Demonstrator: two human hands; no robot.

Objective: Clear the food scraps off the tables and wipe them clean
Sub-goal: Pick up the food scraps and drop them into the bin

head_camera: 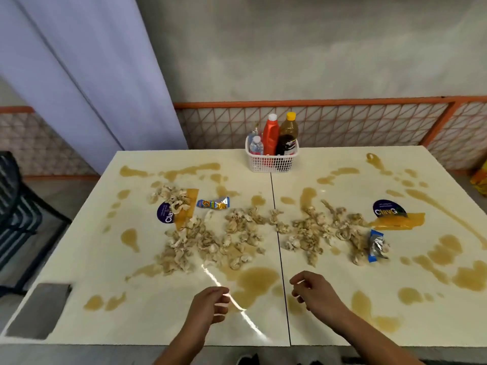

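Two cream tables stand pushed together, the left table point(131, 306) and the right table point(411, 330). Pale food scraps point(210, 241) lie in heaps across the middle of the left one, and more scraps point(313, 233) on the right one. Brown liquid spills point(257, 281) stain both tops. A crumpled snack wrapper point(214, 203) lies on the left table, a blue-and-silver wrapper point(376, 245) on the right. My left hand point(209, 304) and my right hand point(315, 291) hover over the near edge, fingers loosely curled, holding nothing.
A white basket point(272, 162) with a red bottle, a dark bottle and a small water bottle stands at the far middle. Round dark stickers point(387, 209) and orange tape mark both tops. A grey flat pad point(39, 309) lies at the near left corner. A dark chair point(15, 212) stands left.
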